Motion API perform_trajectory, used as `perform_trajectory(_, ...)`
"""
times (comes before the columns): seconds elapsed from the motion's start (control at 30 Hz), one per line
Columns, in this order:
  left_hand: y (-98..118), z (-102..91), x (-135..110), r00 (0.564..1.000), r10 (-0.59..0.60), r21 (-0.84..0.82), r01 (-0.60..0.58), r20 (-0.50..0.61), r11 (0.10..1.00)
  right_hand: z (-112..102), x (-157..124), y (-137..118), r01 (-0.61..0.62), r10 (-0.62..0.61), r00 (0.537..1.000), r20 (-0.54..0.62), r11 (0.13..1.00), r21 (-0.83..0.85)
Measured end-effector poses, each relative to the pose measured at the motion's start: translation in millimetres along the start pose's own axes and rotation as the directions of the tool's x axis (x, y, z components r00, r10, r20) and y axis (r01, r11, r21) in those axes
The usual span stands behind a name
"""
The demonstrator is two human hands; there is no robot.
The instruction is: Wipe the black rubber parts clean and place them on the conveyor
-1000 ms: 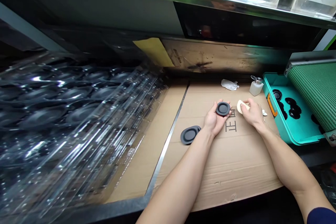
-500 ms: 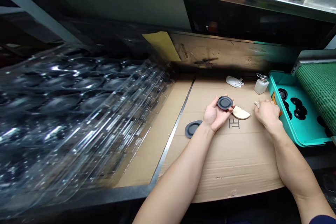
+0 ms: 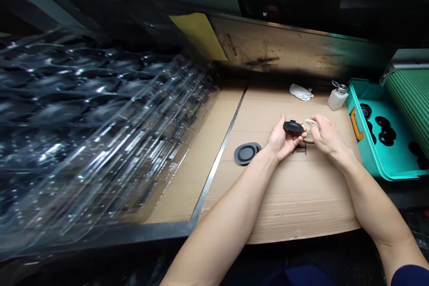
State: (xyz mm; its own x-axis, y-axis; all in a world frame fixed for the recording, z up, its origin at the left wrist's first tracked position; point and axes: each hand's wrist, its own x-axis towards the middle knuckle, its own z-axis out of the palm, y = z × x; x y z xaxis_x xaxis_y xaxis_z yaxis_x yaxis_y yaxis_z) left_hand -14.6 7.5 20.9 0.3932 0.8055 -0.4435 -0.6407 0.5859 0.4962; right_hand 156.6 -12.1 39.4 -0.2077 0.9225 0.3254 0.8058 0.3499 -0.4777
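Observation:
My left hand, palm up, grips a small black round plastic cap with a little tab, tilted so it shows nearly edge-on. Close to its right side is my right hand, fingers pinched on a bit of whitish cloth. Whether the cloth touches the cap I cannot tell. Behind the hands, a cream half-round pad lies on the cardboard, partly hidden. Left of my left wrist, a couple of dark grey oval plastic parts lie overlapping.
Clear plastic trays holding dark round parts are stacked at the left. A crumpled white wipe and a pump bottle stand at the back. On the right, a teal bin with black parts sits beside a green conveyor belt.
My right hand has moved left with the cloth, up to my left hand. The cap has tipped from face-up to nearly edge-on. The view has shifted slightly downward.

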Motion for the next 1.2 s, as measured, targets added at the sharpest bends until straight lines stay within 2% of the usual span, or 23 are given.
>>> perform_trajectory(0.13,-6.2,0.7,-0.2,0.997,0.048,0.090,-0.054,0.066,0.995,1.7,-2.1,-7.5,0.051,-0.049,0.998,0.025,0.997,-0.061)
perform_trajectory(0.3,-15.5,0.9,-1.8,0.985,0.104,0.219,-0.132,0.135,0.967,2.7,-5.6,-15.0,0.122,-0.104,0.991,0.080,0.958,-0.258)
perform_trajectory(0.4,-21.3,-1.7,-0.5,0.973,0.195,0.378,-0.227,0.121,0.897,4.3,-6.6,-17.7,0.177,-0.155,0.984,0.092,0.931,-0.320)
perform_trajectory(0.5,-23.5,-6.1,1.2,0.964,0.249,0.534,-0.260,0.094,0.804,7.0,-6.6,-17.0,0.184,-0.162,0.982,0.094,0.922,-0.341)
perform_trajectory(0.63,-21.8,-12.6,3.8,0.972,0.227,0.605,-0.212,0.053,0.768,9.8,-6.4,-14.1,0.201,-0.161,0.977,0.139,0.914,-0.354)
perform_trajectory(0.73,-19.7,-16.2,5.2,0.975,0.209,0.649,-0.205,0.071,0.733,9.3,-6.6,-13.9,0.213,-0.160,0.973,0.168,0.902,-0.375)
perform_trajectory(1.03,-5.3,-4.5,-13.1,0.970,0.158,0.874,-0.236,0.184,0.426,0.1,-5.4,-20.8,0.212,-0.122,0.959,0.254,0.907,-0.365)
perform_trajectory(1.1,-4.8,-3.2,-15.5,0.962,0.162,0.871,-0.270,0.222,0.410,-2.1,-4.4,-21.9,0.176,-0.087,0.962,0.259,0.923,-0.342)
perform_trajectory(1.2,-7.3,-3.9,-15.8,0.956,0.179,0.850,-0.290,0.233,0.440,-4.2,-3.2,-22.3,0.137,-0.048,0.963,0.266,0.935,-0.328)
